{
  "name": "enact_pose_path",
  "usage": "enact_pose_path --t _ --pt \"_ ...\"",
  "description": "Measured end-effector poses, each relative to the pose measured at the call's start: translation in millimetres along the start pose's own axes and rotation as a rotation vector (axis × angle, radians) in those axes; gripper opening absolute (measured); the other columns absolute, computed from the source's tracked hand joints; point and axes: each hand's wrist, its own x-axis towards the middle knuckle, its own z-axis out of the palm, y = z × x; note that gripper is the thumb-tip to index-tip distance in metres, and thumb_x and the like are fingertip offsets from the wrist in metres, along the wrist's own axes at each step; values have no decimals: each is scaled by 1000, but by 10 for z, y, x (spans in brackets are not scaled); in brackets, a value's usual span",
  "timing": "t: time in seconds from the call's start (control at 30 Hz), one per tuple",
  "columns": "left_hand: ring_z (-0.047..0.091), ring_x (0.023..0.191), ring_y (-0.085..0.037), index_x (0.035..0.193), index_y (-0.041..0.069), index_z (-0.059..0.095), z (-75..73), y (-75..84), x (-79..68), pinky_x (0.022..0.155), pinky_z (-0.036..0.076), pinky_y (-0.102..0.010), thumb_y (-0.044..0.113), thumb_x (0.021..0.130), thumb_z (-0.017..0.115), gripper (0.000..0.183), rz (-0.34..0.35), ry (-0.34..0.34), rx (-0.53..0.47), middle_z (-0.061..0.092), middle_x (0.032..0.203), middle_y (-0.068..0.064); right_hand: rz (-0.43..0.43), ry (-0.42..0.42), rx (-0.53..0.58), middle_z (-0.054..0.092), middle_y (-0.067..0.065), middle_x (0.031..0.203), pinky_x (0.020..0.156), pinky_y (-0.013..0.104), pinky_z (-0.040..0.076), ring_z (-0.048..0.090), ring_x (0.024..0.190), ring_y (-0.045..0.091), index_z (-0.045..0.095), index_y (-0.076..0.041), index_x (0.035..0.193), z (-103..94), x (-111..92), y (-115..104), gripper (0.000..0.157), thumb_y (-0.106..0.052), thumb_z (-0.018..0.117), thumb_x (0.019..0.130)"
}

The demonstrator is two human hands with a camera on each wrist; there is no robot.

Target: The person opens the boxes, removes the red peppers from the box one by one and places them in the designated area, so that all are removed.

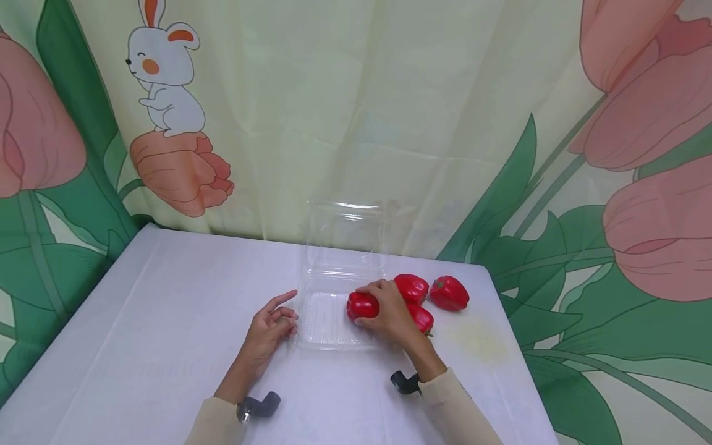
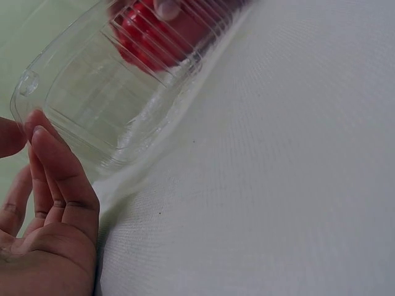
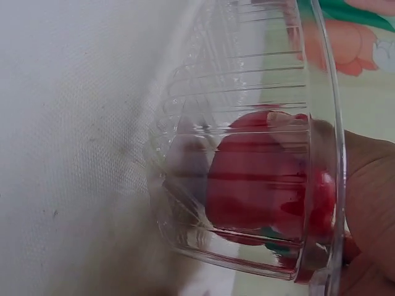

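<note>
A clear plastic clamshell container [image 1: 325, 341] lies on the table with its lid raised at the back. My right hand [image 1: 392, 312] grips a red bell pepper [image 1: 361, 307] inside the container's right half, thumb on the near side and fingers over the far side. Through the ribbed wall in the right wrist view, this bell pepper [image 3: 256, 179] appears on its side, its green stem end low. At the container's left side, my left hand [image 1: 269, 330] pinches the rim with its fingertips, index finger stretched out in the head view.
Right of the container lie three more bell peppers: one at the back [image 1: 411, 288], one farther right [image 1: 449, 293] and one partly behind the right hand [image 1: 421, 318]. A white cloth [image 1: 139, 346] covers the table. A printed curtain [image 1: 434, 123] hangs behind it.
</note>
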Motion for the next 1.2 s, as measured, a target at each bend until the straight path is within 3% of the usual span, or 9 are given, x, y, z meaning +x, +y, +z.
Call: enact_pose_path --t 0.83,1.2 --pt "64 83 -10 155 16 50 1 7 -19 74 59 -19 -5 98 64 63 14 -16 -16 64 100 -2 -63 87 43 60 3 141 92 51 64 54 135 27 67 -27 138 -280 -34 -163 82 -17 101 64" --pt "64 84 -12 154 17 52 -6 7 -9 76 59 -20 0 96 70 63 2 -15 -30 64 104 -8 -33 94 42 57 1 144 93 51 64 52 137 26 65 -29 141 -411 -58 -165 84 -18 101 65"
